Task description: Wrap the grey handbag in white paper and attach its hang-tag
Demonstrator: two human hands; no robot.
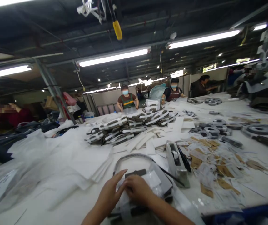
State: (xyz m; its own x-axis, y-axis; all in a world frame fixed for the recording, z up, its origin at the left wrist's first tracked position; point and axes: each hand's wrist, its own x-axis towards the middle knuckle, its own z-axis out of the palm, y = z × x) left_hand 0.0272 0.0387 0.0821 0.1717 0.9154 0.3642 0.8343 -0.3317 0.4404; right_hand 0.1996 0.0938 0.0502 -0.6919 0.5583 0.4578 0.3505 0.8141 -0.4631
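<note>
The bundle (pixel 165 181) lies on the worktop directly in front of the person, a dark, squarish piece with white sheeting and shiny clear film over it. A thin dark strap (pixel 136 155) arches from its far side in a smooth loop. Both hands are over its near left part: the left hand (pixel 110 192) has its thumb stretched out, the right hand (pixel 138 189) has its fingers bent inward, and their fingertips meet. Whether either grasps anything, I cannot tell.

Just right of the bundle stands a grey, blocky dispenser (pixel 177 165). Further right, brown card tags (pixel 224 168) are scattered among crinkled clear plastic. To the left spread thin, soft white sheets (pixel 91 159). Beyond, flat white strips (pixel 145 139) lie before a heap (pixel 124 126) of dark, white-banded pieces. Grey coils (pixel 212 129) rest to its right. Two masked co-workers (pixel 127 100) are at the far side of the worktop (pixel 255 187).
</note>
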